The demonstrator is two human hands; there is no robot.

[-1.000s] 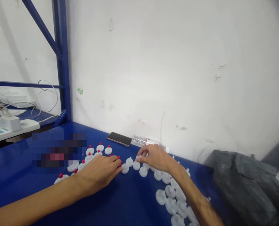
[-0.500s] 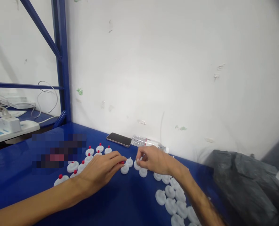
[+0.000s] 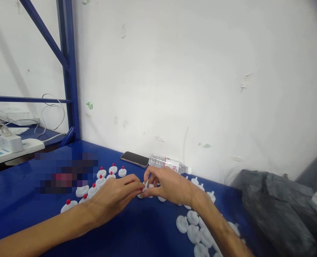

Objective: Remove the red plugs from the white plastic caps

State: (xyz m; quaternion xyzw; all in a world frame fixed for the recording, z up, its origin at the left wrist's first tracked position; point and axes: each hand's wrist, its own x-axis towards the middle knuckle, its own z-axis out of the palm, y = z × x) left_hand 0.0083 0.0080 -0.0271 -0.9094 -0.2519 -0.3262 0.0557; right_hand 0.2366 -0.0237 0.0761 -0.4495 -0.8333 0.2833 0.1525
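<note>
My left hand [image 3: 114, 197] and my right hand [image 3: 168, 185] meet fingertip to fingertip over the blue table [image 3: 137, 235]. Together they pinch a small white disc part [image 3: 144, 185], with a bit of red showing at my left fingertips. White discs with red caps [image 3: 102, 178] lie in rows to the left of my hands. Plain white discs [image 3: 193, 228] lie in a cluster under and beside my right forearm.
A dark phone [image 3: 134, 159] and a lying water bottle [image 3: 169, 164] rest against the white wall. A dark grey bag [image 3: 278, 203] fills the right side. A blue rack post [image 3: 68, 71] stands at the left, with a power strip [image 3: 16, 148] and cables behind it.
My right hand has moved left from the row of white discs to meet my left hand. Both hands now close together on one white disc.
</note>
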